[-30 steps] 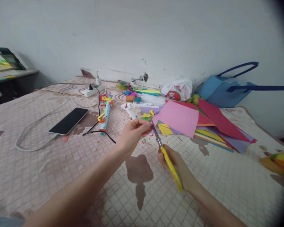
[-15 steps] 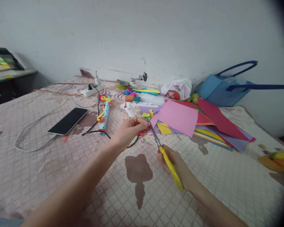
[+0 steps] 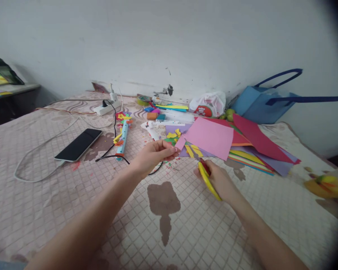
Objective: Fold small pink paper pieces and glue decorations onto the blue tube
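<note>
Well to the left of the large pink sheet point(image 3: 214, 137), a phone point(image 3: 79, 145) lies on the cloth-covered tabletop point(image 3: 129, 236). Nearer the sheet, but also to its left, is a light-blue strip point(image 3: 124, 135) with yellow and orange pieces along it; that part looks largely assembled. Between the strip and the sheet is a white glue gun point(image 3: 150, 130), lying apart from both hands.

Just left of the sheet's near-left corner, the left hand point(image 3: 150, 155) has its fingers closed in a pinch on a small pink piece point(image 3: 175, 149). Its outline is too small to read, so whether its cutting is finished I cannot tell. Beyond that hand, left of the sheet, lie small yellow shapes point(image 3: 173, 134), which seem to be finished cut-outs. Tiny scraps point(image 3: 170, 164) nearer the person suggest a fair amount of trimming done.

In front of the sheet, the right hand point(image 3: 221, 179) has its fingers wrapped around the yellow handles of the scissors point(image 3: 210, 184); the blades are blurred and point towards the sheet's left end. The sheet itself is mostly uncut. To its right, a red sheet point(image 3: 260, 137) and the stacked coloured paper point(image 3: 252, 162) show large areas uncut, so plenty of material remains whole.
</note>
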Demonstrator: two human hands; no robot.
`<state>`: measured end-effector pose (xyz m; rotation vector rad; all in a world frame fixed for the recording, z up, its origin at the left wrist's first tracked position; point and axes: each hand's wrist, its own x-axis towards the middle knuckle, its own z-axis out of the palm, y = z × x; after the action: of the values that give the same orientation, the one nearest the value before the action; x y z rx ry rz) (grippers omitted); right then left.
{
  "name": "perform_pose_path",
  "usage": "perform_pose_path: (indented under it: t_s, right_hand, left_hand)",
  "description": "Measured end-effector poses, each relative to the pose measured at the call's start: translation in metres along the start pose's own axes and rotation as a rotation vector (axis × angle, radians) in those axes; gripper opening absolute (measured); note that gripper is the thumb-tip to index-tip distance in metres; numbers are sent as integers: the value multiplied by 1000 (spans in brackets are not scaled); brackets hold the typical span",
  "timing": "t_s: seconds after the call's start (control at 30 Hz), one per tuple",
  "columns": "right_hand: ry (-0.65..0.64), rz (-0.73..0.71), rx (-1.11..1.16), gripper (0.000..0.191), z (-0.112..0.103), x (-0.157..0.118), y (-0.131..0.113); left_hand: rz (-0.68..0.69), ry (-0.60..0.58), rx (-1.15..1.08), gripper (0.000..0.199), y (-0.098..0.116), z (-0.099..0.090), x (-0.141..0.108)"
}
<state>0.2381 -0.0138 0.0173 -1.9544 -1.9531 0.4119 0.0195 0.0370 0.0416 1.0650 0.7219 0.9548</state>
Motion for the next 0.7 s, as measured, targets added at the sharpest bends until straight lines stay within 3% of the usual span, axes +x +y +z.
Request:
perform_pose_path:
  t_s: [0.13,0.23,0.33,0.57,0.63,0.7]
  right_hand:
    - [49,160,-352,46,-10,12,18]
    - [57,202,-439,56,-12,16,27]
    - [81,189,-453,54,-11,18,38]
    - [92,9,-320,40,-19,22,66]
    - [163,-34,-197,36,-28,18,56]
    - [281,-88,77,29,-37,6,31]
  left_hand:
    - [-14,-68,45,17,-4,0,-1]
    - [-25,-128,102,18,-6,1,-1]
    - [-41,-156,121,18,-8,2,-2]
    - [-70,-168,156,18,-15,3,-2]
    - [-79,-166,164,18,-17,4,-1]
    - [-90,-157,170,19,-18,4,-1]
